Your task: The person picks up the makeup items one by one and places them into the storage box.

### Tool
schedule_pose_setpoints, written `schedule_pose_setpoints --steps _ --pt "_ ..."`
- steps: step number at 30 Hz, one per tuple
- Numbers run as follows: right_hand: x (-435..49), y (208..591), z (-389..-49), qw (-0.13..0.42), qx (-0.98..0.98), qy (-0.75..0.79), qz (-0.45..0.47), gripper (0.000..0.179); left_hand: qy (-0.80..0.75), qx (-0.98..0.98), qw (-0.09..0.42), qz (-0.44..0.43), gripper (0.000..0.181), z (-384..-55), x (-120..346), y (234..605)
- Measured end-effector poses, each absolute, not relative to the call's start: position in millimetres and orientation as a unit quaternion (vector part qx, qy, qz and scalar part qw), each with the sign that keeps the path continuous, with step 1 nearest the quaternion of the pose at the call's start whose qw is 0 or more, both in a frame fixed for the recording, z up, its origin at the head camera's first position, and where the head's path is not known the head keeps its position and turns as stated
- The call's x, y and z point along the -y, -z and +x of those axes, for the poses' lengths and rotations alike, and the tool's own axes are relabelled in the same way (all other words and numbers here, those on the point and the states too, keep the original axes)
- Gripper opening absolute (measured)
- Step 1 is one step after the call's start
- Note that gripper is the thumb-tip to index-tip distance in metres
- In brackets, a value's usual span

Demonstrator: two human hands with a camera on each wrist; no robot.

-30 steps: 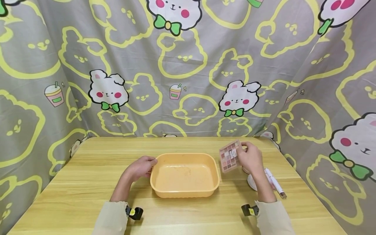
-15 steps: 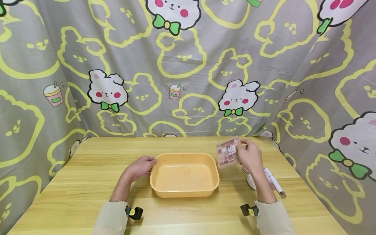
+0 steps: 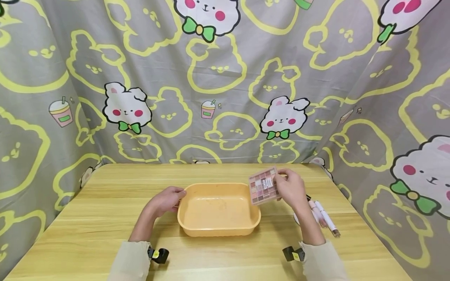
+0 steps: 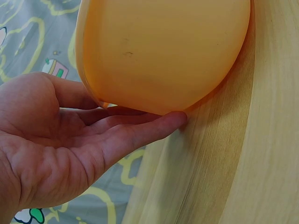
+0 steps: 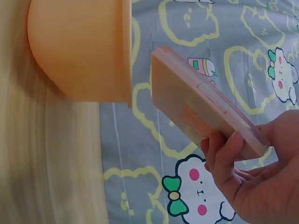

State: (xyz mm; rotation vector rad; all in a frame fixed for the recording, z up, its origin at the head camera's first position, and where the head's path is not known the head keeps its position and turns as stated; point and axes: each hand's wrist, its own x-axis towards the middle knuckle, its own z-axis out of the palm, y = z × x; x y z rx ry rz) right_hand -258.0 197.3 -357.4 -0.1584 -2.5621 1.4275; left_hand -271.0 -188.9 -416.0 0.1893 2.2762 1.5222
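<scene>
A yellow-orange plastic basin (image 3: 219, 232) stands on the wooden table in the middle of the head view, with nothing inside. My left hand (image 3: 166, 201) holds its left end, thumb at the rim and the fingers (image 4: 140, 133) against the outer wall in the left wrist view. An eyeshadow palette (image 3: 261, 189) with a clear lid and lettering hangs tilted at the basin's right end, overlapping the rim in the head view. My right hand (image 3: 292, 190) pinches the palette by its right edge. The right wrist view shows the palette's plain underside with an orange label (image 5: 194, 120), above rim height.
Right of the basin lie a white tube (image 3: 327, 218) with a brown end, a pinkish tube (image 3: 317, 214) and a white round item (image 3: 296, 217), mostly hidden by my right forearm. A patterned curtain (image 3: 225, 97) surrounds the table (image 3: 116, 203) behind and at both sides.
My right hand has carried the palette leftward, from beside the basin to its right rim. The left hand keeps its hold and the basin stays put.
</scene>
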Motion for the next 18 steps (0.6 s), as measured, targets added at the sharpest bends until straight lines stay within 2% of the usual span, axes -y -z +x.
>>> schedule_pose_setpoints --steps 18 --pt "-166.7 370.8 -255.1 0.054 0.857 -0.512 -0.008 0.037 -0.543 -0.813 0.201 0.068 0.048 -269.8 188.8 414.3"
